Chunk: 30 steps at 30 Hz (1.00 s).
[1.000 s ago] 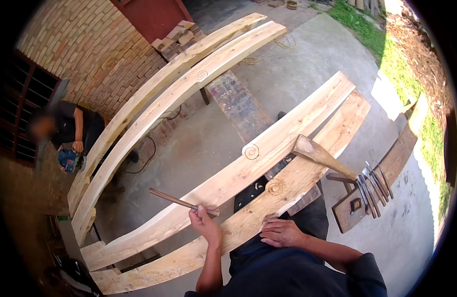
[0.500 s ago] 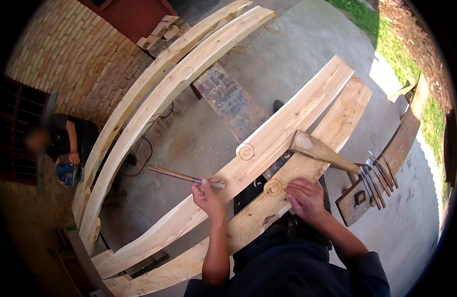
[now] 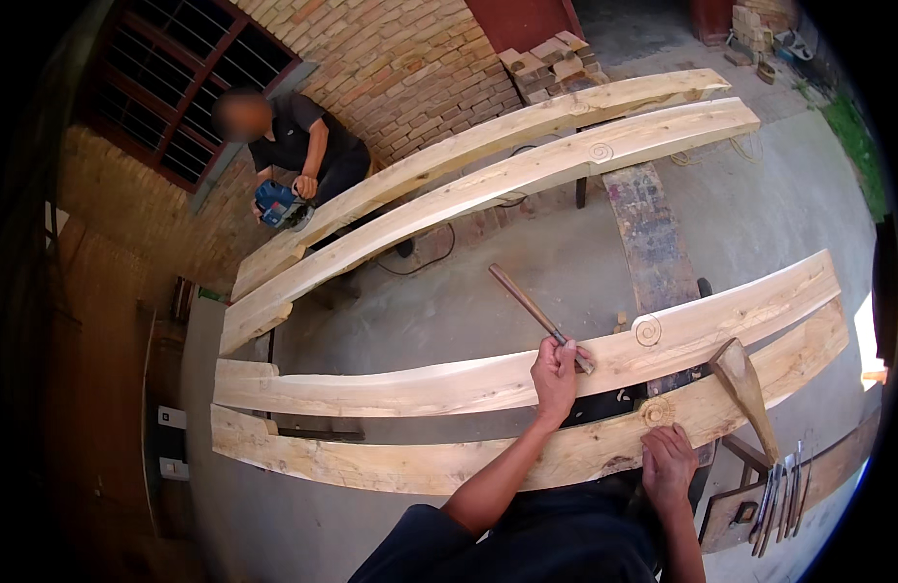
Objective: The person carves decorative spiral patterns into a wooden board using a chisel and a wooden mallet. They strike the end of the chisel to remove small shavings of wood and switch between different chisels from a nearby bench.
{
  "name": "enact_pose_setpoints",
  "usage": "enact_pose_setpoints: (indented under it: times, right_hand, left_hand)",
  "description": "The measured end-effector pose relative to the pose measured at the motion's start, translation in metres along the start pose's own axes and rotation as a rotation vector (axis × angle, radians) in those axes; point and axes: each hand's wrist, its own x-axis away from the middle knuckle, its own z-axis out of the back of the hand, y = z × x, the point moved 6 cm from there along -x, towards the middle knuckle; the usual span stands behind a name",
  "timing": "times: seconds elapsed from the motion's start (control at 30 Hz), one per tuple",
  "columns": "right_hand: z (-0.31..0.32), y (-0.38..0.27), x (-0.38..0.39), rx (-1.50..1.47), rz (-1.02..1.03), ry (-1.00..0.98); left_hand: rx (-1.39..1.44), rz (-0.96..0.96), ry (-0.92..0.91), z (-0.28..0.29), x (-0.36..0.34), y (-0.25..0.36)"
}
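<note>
My left hand [image 3: 556, 381] is closed around a slim wooden-handled chisel [image 3: 526, 303], held over the middle pale curved beam [image 3: 420, 387]; its metal end points down toward the right. My right hand [image 3: 669, 466] rests with bent fingers on the nearest curved beam [image 3: 362, 464], just below a carved spiral [image 3: 657, 412]. Another spiral [image 3: 648, 330] is drawn on the middle beam. A wooden mallet [image 3: 736, 374] lies on the near beam to the right, its handle toward several metal chisels [image 3: 781, 491] on a low board [image 3: 836, 466].
Two more curved beams [image 3: 507, 165] lie beyond, over a stained plank [image 3: 648, 219]. A co-worker [image 3: 303, 146] at the back left grips a blue power tool [image 3: 276, 202]. Bricks [image 3: 556, 68] are stacked by a red door, near a brick wall [image 3: 391, 49]. A cable [image 3: 420, 267] loops on the floor.
The view has swung leftward, showing more window and wall. My right hand has moved along the near beam to beside the carved spiral; my left hand has brought the chisel closer to the drawn spiral.
</note>
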Motion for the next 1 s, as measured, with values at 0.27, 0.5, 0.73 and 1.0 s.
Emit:
enact_pose_setpoints:
  times: [0.27,0.5,0.73,1.0]
  right_hand:
    - [0.005,0.006,-0.003,-0.018,-0.006,0.004]
    - [0.002,0.009,0.005,-0.032,-0.013,0.042]
    - [-0.009,-0.004,0.004,-0.026,-0.003,0.072]
    - [0.002,0.01,-0.001,-0.05,0.026,0.163]
  left_hand:
    - [-0.075,0.0,0.012,-0.005,0.003,0.003]
    - [-0.07,-0.008,0.045,-0.005,0.007,0.004]
    - [-0.055,-0.027,0.034,0.012,0.0,0.004]
    - [-0.108,-0.066,0.037,-0.001,-0.007,0.011]
